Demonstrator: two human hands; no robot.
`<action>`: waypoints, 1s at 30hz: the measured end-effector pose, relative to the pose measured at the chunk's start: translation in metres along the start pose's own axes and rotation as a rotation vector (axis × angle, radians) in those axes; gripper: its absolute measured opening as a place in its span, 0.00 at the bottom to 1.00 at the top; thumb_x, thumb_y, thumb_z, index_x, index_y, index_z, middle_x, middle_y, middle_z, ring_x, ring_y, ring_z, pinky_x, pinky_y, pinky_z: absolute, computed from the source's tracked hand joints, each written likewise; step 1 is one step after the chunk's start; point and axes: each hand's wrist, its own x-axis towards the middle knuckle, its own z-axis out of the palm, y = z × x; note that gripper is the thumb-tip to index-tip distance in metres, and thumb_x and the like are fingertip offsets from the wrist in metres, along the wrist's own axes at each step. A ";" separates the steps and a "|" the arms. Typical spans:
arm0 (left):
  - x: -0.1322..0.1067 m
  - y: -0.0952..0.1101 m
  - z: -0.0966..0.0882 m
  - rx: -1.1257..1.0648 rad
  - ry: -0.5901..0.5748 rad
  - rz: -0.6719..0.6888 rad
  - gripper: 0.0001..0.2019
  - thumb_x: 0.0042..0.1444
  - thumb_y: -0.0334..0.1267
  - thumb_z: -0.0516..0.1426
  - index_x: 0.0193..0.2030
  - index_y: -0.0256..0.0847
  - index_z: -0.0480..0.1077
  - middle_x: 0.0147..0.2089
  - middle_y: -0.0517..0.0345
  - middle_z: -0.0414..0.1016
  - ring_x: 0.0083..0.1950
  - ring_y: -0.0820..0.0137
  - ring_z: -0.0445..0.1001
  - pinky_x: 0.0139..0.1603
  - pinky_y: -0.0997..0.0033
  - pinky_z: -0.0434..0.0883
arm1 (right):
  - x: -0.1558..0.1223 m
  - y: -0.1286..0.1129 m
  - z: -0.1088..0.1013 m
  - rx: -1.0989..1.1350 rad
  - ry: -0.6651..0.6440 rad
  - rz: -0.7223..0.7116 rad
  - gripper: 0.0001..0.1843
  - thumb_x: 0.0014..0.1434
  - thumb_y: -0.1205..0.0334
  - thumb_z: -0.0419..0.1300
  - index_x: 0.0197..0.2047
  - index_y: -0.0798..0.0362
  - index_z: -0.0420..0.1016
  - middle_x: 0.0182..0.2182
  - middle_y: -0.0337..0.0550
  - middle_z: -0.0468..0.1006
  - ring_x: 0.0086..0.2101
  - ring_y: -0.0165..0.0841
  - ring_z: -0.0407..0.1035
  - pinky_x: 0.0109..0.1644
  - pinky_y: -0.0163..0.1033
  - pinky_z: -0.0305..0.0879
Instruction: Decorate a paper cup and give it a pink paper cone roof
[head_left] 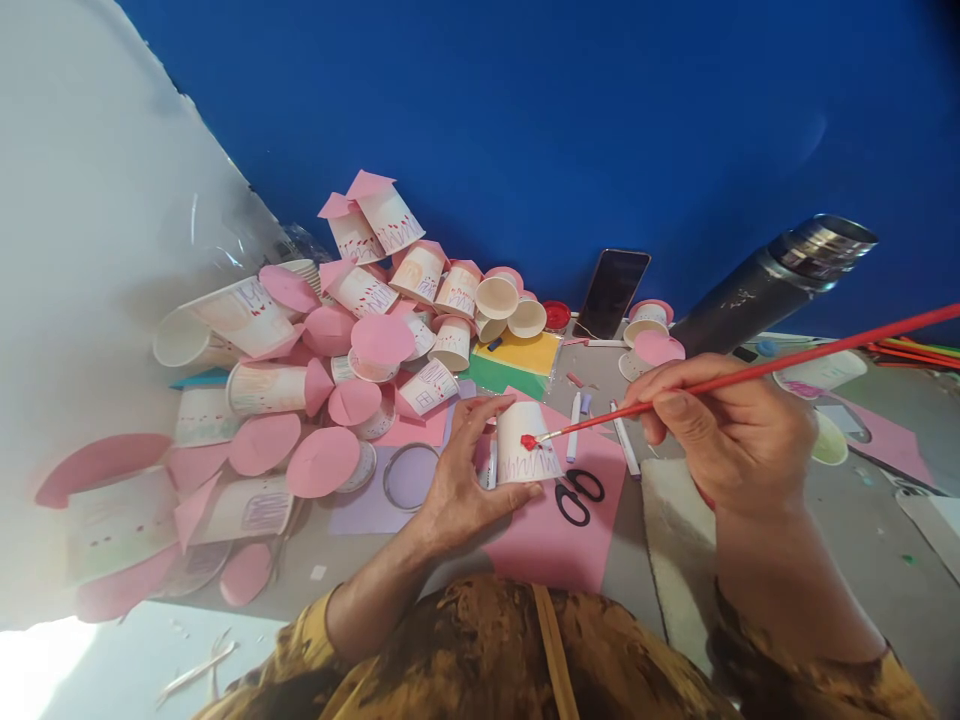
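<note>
One paper cup is gripped by left hand; right hand pinches a paintbrush (tip touching it).

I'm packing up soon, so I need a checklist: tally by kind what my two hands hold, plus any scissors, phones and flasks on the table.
Paper cup, in the left hand: 1
Paintbrush, in the right hand: 1
Scissors: 1
Phone: 1
Flask: 1
Total: 5
</note>
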 end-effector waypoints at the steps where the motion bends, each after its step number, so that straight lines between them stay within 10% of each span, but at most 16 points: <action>1: 0.000 0.000 0.000 -0.002 0.000 0.001 0.39 0.50 0.49 0.72 0.69 0.53 0.67 0.64 0.47 0.67 0.67 0.49 0.66 0.62 0.48 0.72 | 0.000 0.000 0.000 0.002 0.001 -0.007 0.08 0.70 0.56 0.64 0.39 0.46 0.84 0.22 0.37 0.79 0.21 0.33 0.71 0.24 0.41 0.67; 30: 0.000 0.000 0.000 0.008 -0.016 -0.004 0.39 0.50 0.52 0.72 0.68 0.51 0.67 0.64 0.46 0.67 0.66 0.50 0.67 0.63 0.47 0.71 | 0.003 -0.002 0.000 0.055 0.050 -0.057 0.07 0.71 0.56 0.64 0.40 0.44 0.83 0.25 0.37 0.80 0.20 0.32 0.69 0.25 0.43 0.68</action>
